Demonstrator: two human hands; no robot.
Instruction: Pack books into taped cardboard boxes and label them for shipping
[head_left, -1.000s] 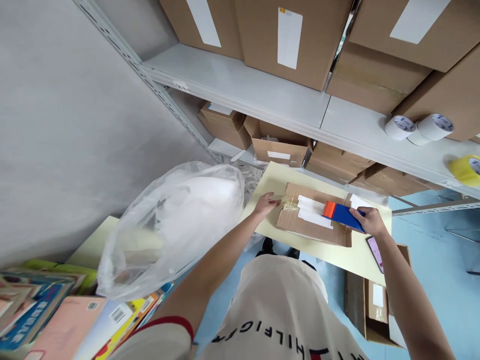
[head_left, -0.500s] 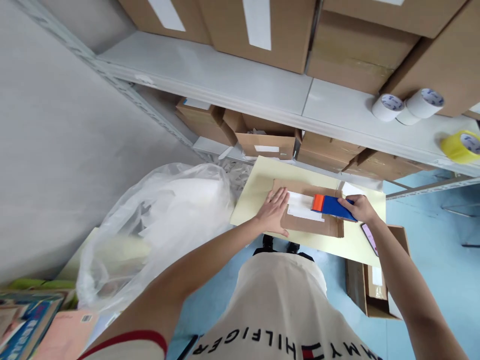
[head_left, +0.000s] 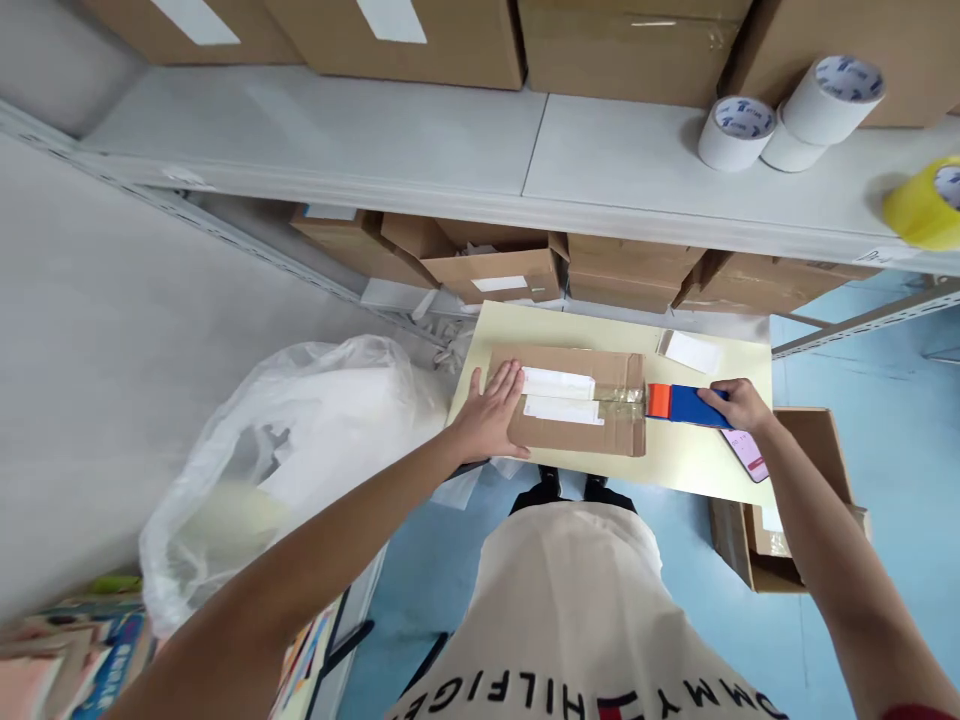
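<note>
A flat cardboard box (head_left: 577, 438) lies on a pale yellow table (head_left: 480, 335), with two white paper strips on its top and shiny clear tape (head_left: 621, 395) along the middle of its right part. Palm down, my left hand (head_left: 487, 415) rests on the box's left end, thumb and fingers apart. My right hand (head_left: 742, 408) grips a blue tape dispenser (head_left: 696, 405) by its right end. The dispenser's orange front is at the box's right edge; whether they touch is hard to tell.
A phone (head_left: 745, 455) and a small white card (head_left: 691, 352) lie on the table. Behind, a shelf (head_left: 337, 130) holds cartons and tape rolls (head_left: 739, 132). Left is a large clear plastic bag (head_left: 330, 430); an open carton (head_left: 814, 450) stands on the floor at right.
The tape dispenser has moved right, from over the box to its right edge, leaving tape behind. My left hand has shifted to the box's left end. The camera view has turned.
</note>
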